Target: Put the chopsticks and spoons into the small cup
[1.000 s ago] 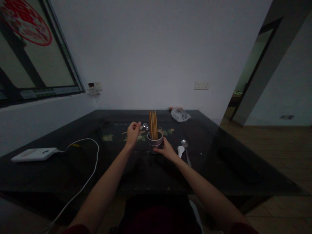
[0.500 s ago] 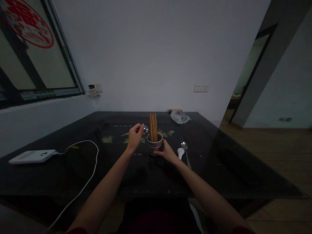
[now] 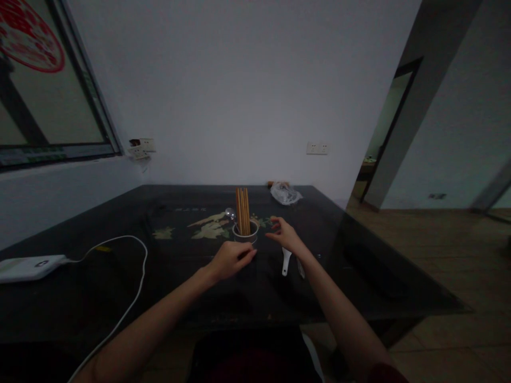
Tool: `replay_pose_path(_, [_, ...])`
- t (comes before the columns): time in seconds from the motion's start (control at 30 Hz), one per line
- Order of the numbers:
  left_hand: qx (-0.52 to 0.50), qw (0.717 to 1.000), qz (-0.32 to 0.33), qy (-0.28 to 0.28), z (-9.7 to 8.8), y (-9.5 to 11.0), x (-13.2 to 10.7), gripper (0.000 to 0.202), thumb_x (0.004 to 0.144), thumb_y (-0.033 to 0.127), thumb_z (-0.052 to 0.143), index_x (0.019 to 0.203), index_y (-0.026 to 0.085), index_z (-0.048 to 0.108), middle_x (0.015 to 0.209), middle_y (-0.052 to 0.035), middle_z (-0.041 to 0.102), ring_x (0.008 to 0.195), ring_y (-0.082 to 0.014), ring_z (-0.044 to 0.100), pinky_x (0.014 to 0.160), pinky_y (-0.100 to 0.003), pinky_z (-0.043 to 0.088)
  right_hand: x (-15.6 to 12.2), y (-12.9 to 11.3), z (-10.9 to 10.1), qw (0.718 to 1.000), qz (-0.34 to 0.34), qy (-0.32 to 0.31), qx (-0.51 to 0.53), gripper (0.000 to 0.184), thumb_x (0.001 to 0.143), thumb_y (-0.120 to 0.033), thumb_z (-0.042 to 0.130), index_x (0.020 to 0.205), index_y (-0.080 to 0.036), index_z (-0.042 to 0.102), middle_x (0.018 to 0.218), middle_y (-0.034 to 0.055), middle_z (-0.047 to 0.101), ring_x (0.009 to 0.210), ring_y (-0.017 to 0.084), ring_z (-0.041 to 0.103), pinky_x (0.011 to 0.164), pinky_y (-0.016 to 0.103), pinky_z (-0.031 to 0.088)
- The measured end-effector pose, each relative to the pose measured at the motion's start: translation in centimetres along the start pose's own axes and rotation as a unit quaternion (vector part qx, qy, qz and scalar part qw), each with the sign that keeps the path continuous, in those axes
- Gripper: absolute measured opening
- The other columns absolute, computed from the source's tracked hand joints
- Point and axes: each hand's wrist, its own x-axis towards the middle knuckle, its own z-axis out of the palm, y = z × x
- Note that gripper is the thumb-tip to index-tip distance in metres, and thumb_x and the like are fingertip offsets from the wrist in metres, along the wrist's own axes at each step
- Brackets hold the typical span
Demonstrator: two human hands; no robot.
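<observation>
Head view, and centre stage on the dark desk [image 3: 331,234] stands the cup [image 3: 248,239], upright, with its pale rim facing us! Packed inside: a tight bunch of wooden chopsticks [image 3: 242,213], standing nearly straight, and to their left shiny metal spoonware [image 3: 230,213] leaning out over the rim (one spoon or two, too small to call). Room remains in the mouth of the cup, on the right side.

Left hand [image 3: 233,259] sits low in front, fingers curled in, covering the cup's lower wall; whether it touches or grips, I cannot tell. Right hand [image 3: 284,234] is off to the cup's right, thumb and fingers spread apart, nothing between them, clear of the wall. Just beneath it lies a white spoon [image 3: 286,262], partly hidden, with a slim handle [image 3: 300,268] beside the forearm. Further back, a crumpled clear plastic bag [image 3: 285,194], contents unreadable.
</observation>
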Motion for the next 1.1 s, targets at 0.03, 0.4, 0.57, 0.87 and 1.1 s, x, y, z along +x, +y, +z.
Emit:
replay_pose_path(0.03, [0.018,1.0,0.024,-0.004,0.6,-0.4,-0.5,0.033,0.093,0.029,0.04,0.066,0.016,0.052,0.057,0.0017,0.052,0.052,-0.0092,0.046,0.053,-0.022,0.031,0.0,0.3,-0.8,1.0,-0.006,0.005,-0.019,0.045,0.07,-0.028,0.071,0.111,-0.017,0.056,0.093,0.0044,0.066,0.07,0.014,0.061,0.065,0.026,0.046])
replay_pose_path(0.4, [0.032,0.995,0.057,-0.074,3.6,-1.9,-1.8,0.029,0.093,0.027,0.042,0.069,0.017,0.055,0.058,0.001,0.057,0.056,-0.0102,0.053,0.055,-0.022,0.033,-1.5,6.0,-5.2,0.965,0.155,0.033,-0.21,0.021,0.081,-0.036,0.06,0.086,-0.018,0.07,0.09,0.0096,0.072,0.086,0.021,0.066,0.064,0.025,0.041])
replay_pose_path(0.57, [0.019,0.997,0.046,-0.065,3.6,-1.9,-1.8,0.027,0.093,0.028,0.04,0.073,0.018,0.056,0.06,0.0005,0.058,0.057,-0.0108,0.054,0.056,-0.021,0.035,-1.7,5.8,-5.2,0.951,0.191,-0.038,-0.241,0.03,0.082,-0.045,0.058,0.086,-0.018,0.071,0.093,0.0116,0.072,0.088,0.024,0.067,0.067,0.027,0.042])
replay_pose_path(0.87, [0.038,0.995,0.049,-0.079,3.4,-1.6,-1.5,0.031,0.093,0.029,0.039,0.069,0.018,0.054,0.059,0.0004,0.057,0.057,-0.0108,0.054,0.056,-0.021,0.034,-2.5,4.6,-5.2,0.931,0.207,-0.076,-0.29,0.031,0.081,-0.042,0.058,0.098,-0.018,0.069,0.105,0.0143,0.069,0.099,0.028,0.065,0.075,0.031,0.047])
replay_pose_path(1.1, [0.046,0.992,0.05,-0.105,3.6,-1.6,-1.6,0.029,0.093,0.028,0.041,0.07,0.017,0.054,0.061,0.0004,0.058,0.058,-0.0107,0.055,0.057,-0.021,0.033,-3.0,3.1,-4.9,0.923,0.22,-0.083,-0.303,0.03,0.081,-0.04,0.058,0.099,-0.018,0.069,0.109,0.0162,0.068,0.104,0.031,0.064,0.079,0.035,0.047])
